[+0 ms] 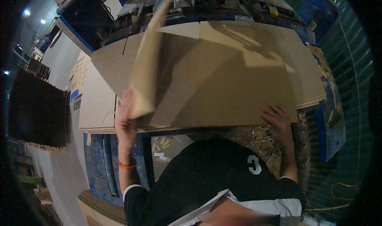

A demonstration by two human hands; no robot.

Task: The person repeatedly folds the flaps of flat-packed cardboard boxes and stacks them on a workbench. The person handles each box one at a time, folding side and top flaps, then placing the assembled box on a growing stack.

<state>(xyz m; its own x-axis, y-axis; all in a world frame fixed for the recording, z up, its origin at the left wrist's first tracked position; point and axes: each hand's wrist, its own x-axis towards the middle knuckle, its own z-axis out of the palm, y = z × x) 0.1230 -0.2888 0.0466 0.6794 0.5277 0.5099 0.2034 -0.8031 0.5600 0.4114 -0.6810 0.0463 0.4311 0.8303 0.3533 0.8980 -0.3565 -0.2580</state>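
Observation:
A large brown cardboard sheet lies across a stack of flat cardboard in front of me. At its left a long cardboard flap stands up on edge, tilted and smeared by motion. My left hand is at the flap's near lower end, its fingers up against the outer face; the thumb side is hard to make out, but the hand appears to grip it. Near the right front corner, my right hand rests on the sheet, fingers spread and nothing grasped. An orange band circles my left wrist.
Beyond the stack stands a blue machine with dark parts. Cardboard scraps litter the space below the right front edge. A dark stack of sheets is at far left, another cardboard stack at lower left. Green corrugated wall bounds the right.

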